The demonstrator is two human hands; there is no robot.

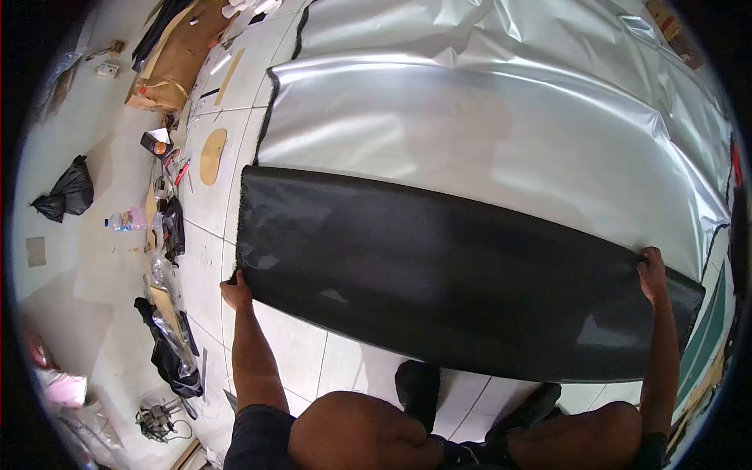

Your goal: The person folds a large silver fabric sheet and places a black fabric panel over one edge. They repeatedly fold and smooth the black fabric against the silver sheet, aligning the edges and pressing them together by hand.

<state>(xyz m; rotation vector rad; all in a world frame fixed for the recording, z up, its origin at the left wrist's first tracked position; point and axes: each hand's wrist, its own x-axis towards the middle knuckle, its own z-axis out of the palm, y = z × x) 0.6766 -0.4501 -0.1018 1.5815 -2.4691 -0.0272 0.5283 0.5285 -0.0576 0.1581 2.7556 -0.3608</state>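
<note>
A large sheet with a shiny silver face [376, 125] covers much of the tiled floor. Its near part is folded over, so a wide band of the black underside [439, 274] lies across in front of me. At the near left corner of this band, my left hand [236, 291] is closed on the edge, thumb on top. Over on the right, my right hand [651, 274] has its fingers curled on the sheet at the far, folded edge of the black band. Wrinkles run across the silver part, mostly at the back and right.
Left of the sheet lie an oval tan piece [212, 157], a plastic bottle [125, 220], a black plastic bag [70, 190] and a cardboard box [176, 59]. My feet [417, 392] are at the near edge. A green board [707, 333] lies at the right.
</note>
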